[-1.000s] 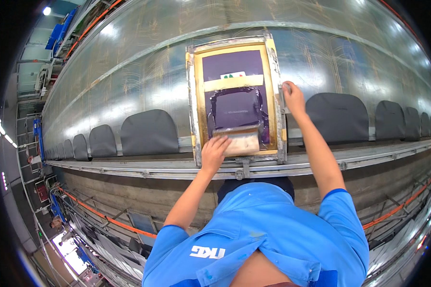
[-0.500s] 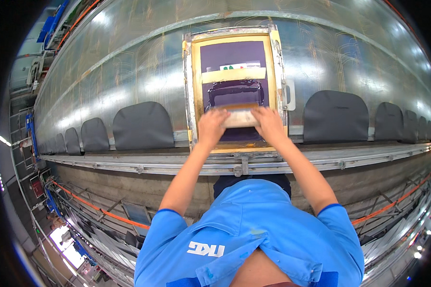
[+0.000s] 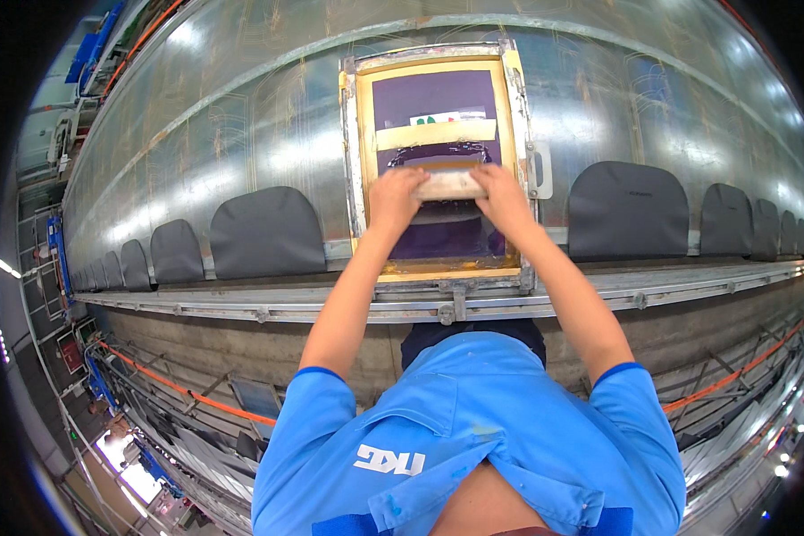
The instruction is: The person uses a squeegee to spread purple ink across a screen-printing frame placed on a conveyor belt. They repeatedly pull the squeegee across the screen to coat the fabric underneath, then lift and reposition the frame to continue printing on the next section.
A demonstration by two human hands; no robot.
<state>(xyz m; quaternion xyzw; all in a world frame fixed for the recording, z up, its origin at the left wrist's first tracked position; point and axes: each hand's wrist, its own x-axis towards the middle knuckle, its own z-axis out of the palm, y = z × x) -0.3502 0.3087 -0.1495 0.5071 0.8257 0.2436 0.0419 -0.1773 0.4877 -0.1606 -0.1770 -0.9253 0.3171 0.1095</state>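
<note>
A framed printing screen (image 3: 512, 98) with a yellowish border lies on the metal table, with dark purple ink (image 3: 442, 237) inside and a pale tape strip (image 3: 433, 134) across its upper part. My left hand (image 3: 398, 196) and my right hand (image 3: 502, 198) grip opposite ends of a pale wooden squeegee (image 3: 449, 186), fingers curled over it. The squeegee lies crosswise on the screen, a little below the tape. A white handle (image 3: 540, 171) sticks out from the screen's right side.
Several dark grey rounded panels (image 3: 627, 210) lie in a row left and right of the screen on the long metal table (image 3: 241, 134). A rail (image 3: 357, 310) runs along the near edge. Orange bars (image 3: 188, 393) show below.
My right hand has left the frame's right side and taken the squeegee beside my left hand. Both hands have pushed it from the screen's near end up toward the tape.
</note>
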